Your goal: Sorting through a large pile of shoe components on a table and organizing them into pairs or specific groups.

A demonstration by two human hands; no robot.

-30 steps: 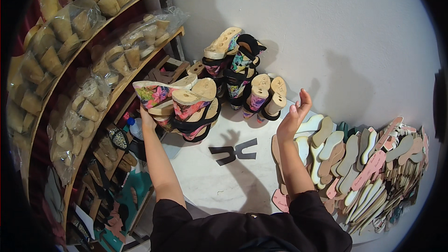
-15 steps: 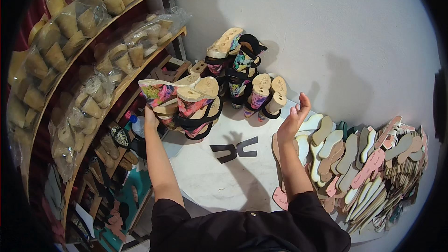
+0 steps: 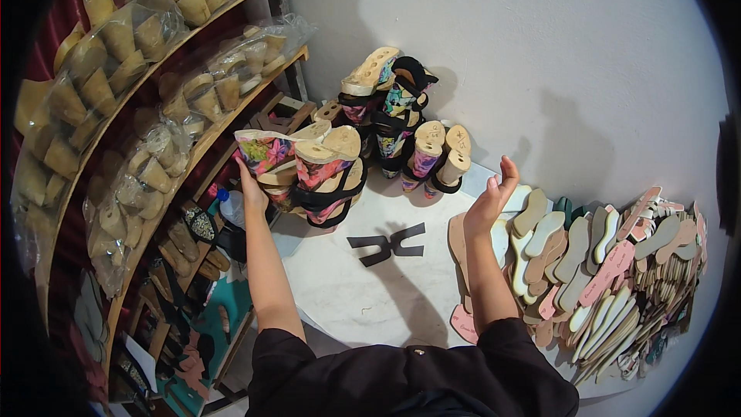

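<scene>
On the left of the white table (image 3: 332, 293), upturned wedge sandals (image 3: 324, 174) with floral sides and black straps sit stacked together. My left hand (image 3: 253, 189) lies against the stack's left side, fingers stretched upward along the top floral wedge; the sandals partly hide it. My right hand (image 3: 492, 202) is raised over the table's right part, palm inward, fingers extended and holding nothing. Between my forearms two dark forked cut pieces (image 3: 390, 245) lie on the tabletop. Behind the stack stand more floral wedge sandals (image 3: 436, 158), several of them also upside down.
Shoe insoles (image 3: 594, 270) in white, beige, grey and pink are heaped along the right side. Curved wooden shelves (image 3: 193, 150) at left hold bagged shoe lasts or heels (image 3: 116, 54). A blue-capped bottle (image 3: 230, 207) stands beside my left forearm. A pale wall (image 3: 502, 38) rises behind.
The sandal stack beside my left hand has shifted slightly to the right, and that hand's fingers show a little more. My right hand stays raised, nearly in place.
</scene>
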